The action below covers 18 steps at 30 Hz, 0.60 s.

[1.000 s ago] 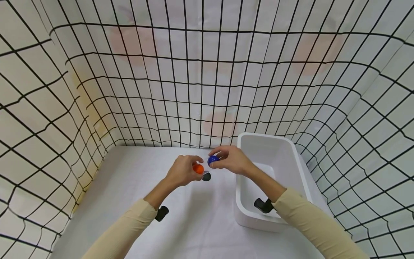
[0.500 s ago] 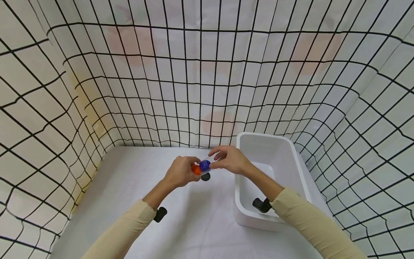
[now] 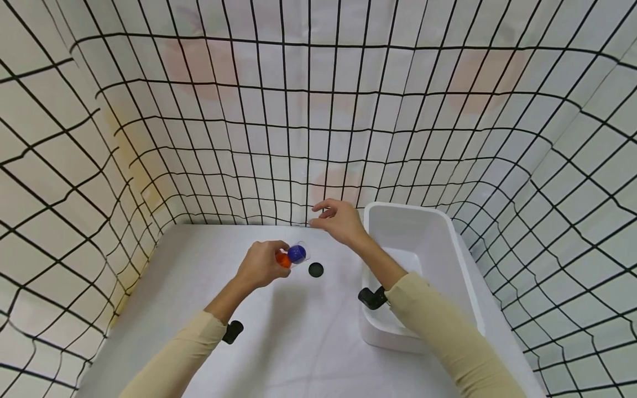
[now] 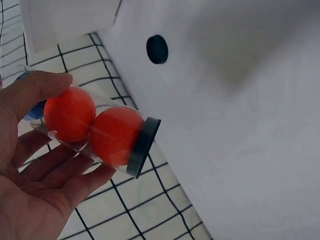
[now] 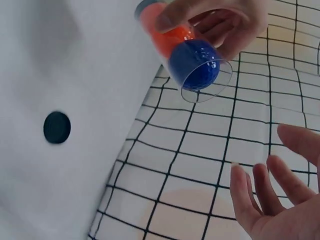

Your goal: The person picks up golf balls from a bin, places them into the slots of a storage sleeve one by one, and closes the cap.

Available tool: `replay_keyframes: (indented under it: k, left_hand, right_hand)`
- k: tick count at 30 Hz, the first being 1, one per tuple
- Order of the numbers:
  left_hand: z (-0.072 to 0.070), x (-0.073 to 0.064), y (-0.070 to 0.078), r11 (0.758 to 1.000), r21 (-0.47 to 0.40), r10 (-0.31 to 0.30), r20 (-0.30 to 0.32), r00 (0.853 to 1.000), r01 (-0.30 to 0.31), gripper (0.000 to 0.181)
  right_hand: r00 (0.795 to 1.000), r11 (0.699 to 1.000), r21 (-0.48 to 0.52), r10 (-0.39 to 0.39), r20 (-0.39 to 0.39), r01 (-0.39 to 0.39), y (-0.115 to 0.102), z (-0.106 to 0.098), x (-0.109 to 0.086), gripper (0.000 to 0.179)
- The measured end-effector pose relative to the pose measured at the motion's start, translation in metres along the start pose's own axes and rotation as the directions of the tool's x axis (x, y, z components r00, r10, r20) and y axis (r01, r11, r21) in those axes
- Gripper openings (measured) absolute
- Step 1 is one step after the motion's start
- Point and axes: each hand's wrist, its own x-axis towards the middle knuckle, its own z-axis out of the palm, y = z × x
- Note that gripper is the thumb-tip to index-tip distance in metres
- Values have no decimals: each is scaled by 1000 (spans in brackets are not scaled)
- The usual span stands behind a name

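Note:
My left hand [image 3: 261,264] grips a clear tube [image 4: 102,104] above the table, tilted. Two orange balls, one nearer the thumb [image 4: 70,114] and another orange ball [image 4: 117,136] by the black end cap [image 4: 144,147], sit inside it. A blue ball [image 5: 195,64] lies in the tube near its uncapped end, as the right wrist view shows. To the right and farther back, my right hand [image 3: 340,222] hovers apart from the tube, fingers relaxed and holding nothing. On the white table below lies a loose black round cap [image 3: 316,270].
A white plastic bin [image 3: 370,326] stands on the right side of the table [image 3: 298,354], under my right forearm. Black grid netting [image 3: 308,132] encloses the back and both sides. Black wrist cameras protrude beneath both forearms.
My right hand put the blue ball into the tube's uncapped end, let go and drew back upward. My left hand has shifted slightly left with the tube.

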Motion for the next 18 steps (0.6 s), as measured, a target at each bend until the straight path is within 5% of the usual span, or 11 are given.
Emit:
replay_keyframes:
  k: [9, 18]
  left_hand:
    - [-10, -11, -30, 998, 5, -58, -17, 998, 58, 45]
    - [-14, -22, -54, 997, 11, -79, -35, 996, 80, 46]
  right_hand:
    - [987, 995, 60, 88, -134, -81, 6, 45, 26, 33]
    - [963, 979, 134, 178, -200, -153, 34, 94, 28, 47]
